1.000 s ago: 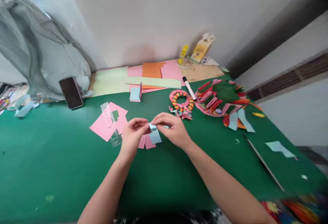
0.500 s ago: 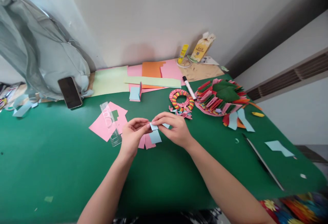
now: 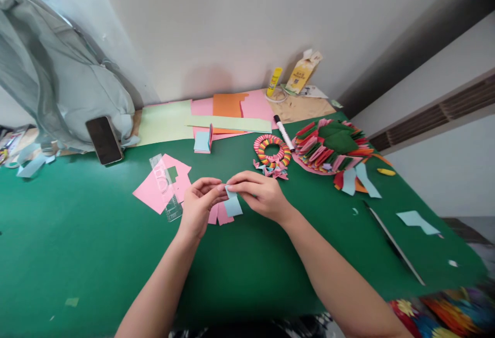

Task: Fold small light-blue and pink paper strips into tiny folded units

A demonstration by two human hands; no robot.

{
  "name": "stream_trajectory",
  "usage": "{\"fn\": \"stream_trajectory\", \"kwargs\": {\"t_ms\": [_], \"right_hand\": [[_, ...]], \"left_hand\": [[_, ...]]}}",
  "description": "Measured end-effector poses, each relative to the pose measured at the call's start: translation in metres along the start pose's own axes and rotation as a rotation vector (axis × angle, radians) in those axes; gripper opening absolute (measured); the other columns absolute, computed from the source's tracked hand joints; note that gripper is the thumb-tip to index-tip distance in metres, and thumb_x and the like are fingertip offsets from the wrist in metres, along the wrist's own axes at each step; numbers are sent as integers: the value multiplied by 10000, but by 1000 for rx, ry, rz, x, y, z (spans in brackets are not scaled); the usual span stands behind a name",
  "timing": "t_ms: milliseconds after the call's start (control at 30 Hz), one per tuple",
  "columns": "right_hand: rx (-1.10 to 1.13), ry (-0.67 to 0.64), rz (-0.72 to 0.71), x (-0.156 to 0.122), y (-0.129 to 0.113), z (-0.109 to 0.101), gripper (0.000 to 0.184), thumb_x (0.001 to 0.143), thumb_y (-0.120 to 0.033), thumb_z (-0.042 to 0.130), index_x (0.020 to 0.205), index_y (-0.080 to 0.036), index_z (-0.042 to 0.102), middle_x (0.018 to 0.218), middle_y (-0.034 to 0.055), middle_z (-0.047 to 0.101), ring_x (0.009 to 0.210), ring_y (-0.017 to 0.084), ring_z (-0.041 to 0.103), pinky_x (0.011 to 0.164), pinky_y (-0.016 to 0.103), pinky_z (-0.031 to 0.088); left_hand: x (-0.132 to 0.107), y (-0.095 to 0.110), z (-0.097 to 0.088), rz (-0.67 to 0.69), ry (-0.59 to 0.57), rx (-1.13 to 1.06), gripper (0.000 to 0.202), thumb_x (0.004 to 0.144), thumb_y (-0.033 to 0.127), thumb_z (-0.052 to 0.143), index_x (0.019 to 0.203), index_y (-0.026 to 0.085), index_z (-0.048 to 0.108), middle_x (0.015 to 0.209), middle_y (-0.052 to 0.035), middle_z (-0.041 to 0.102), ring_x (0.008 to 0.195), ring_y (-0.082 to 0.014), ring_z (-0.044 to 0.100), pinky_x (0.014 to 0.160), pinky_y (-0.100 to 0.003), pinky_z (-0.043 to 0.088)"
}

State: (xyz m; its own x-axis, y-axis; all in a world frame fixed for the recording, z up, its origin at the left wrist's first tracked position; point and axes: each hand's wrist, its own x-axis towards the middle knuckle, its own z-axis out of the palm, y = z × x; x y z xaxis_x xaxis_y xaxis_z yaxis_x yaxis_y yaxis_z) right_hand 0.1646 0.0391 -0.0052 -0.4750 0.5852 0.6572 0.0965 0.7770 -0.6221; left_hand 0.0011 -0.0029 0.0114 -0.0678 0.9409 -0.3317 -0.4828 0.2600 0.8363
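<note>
My left hand (image 3: 199, 204) and my right hand (image 3: 259, 193) meet over the green table (image 3: 96, 245), both pinching a small light blue paper piece (image 3: 231, 193) between thumbs and fingertips. Just under the hands lie another light blue slip (image 3: 234, 207) and pink paper slips (image 3: 218, 215). To the left sit pink paper squares (image 3: 152, 191) with a clear plastic ruler (image 3: 165, 188) lying across them.
A colourful paper ring (image 3: 273, 150), a marker (image 3: 283, 133) and a heap of folded coloured papers (image 3: 332, 145) lie at the back right. Paper sheets (image 3: 216, 114), a glue stick (image 3: 274, 81), a phone (image 3: 103, 139) and a grey backpack (image 3: 58, 85) line the back. A thin rod (image 3: 394, 245) lies right.
The fingers have shifted slightly on the blue paper piece, closing in together. The view has drifted a little; nothing else on the table has moved.
</note>
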Motion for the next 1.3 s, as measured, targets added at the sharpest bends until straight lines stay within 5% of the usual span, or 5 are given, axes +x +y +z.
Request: {"fn": "stream_trajectory", "kwargs": {"t_ms": [267,600,833,1033,1300], "right_hand": [[54,62,119,4,-4,4,226,900,-85,476,913,-187,678,923,71,639,844,178,617,736,299,521],[595,77,751,0,-4,12,285,742,-356,758,903,-145,654,729,43,651,637,186,650,596,277,564],[732,161,778,1,0,15,315,696,-385,817,819,-143,658,734,43,666,659,185,661,661,300,578],[780,216,743,1,0,16,295,687,-354,834,762,-151,633,723,31,666,661,167,659,660,264,570],[740,201,730,3,-2,14,314,673,-378,838,738,-156,626,738,32,663,684,167,647,664,265,550]], "left_hand": [[4,-4,-5,49,45,81,388,586,234,844,862,119,598,765,-84,694,705,-163,659,667,-263,563],[0,-2,-2,207,72,211,322,630,230,801,862,139,597,774,-58,681,752,-158,660,710,-253,546],[-1,-2,1,229,65,302,317,642,268,787,880,151,614,798,-60,672,769,-175,656,702,-277,553],[-7,-5,3,426,82,484,209,715,213,733,887,170,622,810,-46,666,794,-160,649,747,-271,546],[-8,-3,6,543,46,404,192,739,176,714,905,180,615,807,-34,653,794,-155,641,759,-275,540]]}}
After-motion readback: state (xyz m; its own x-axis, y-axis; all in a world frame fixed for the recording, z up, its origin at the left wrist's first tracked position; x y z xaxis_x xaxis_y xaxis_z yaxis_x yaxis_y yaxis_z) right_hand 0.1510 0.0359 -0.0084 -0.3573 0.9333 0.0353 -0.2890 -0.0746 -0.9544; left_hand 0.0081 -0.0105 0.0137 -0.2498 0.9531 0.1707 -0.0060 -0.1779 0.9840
